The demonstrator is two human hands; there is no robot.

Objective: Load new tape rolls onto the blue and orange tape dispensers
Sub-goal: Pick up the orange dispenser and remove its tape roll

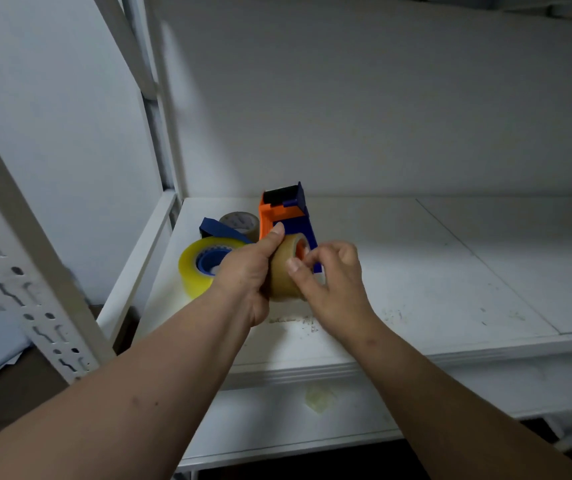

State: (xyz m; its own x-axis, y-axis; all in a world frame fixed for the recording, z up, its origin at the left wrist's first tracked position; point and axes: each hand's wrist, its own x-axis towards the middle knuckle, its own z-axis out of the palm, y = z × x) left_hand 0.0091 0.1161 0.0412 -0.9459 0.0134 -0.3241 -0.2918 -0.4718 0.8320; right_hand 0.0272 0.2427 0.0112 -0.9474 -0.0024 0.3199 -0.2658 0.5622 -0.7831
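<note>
I hold an orange and blue tape dispenser (284,211) above the white shelf (416,271). A tan tape roll (286,268) sits on its orange hub. My left hand (248,268) grips the dispenser and the roll from the left, thumb on the orange body. My right hand (329,275) pinches at the roll's front edge with thumb and fingertips. To the left lies a second, blue dispenser (222,232) carrying a yellowish clear roll (198,266). Behind it lies a brownish roll (241,221) flat on the shelf.
A white perforated rack post (35,271) rises at the left. The shelf's back wall (381,116) stands close behind the dispensers. A lower shelf (295,420) shows beneath the front edge, with a small scrap of tape stuck on it.
</note>
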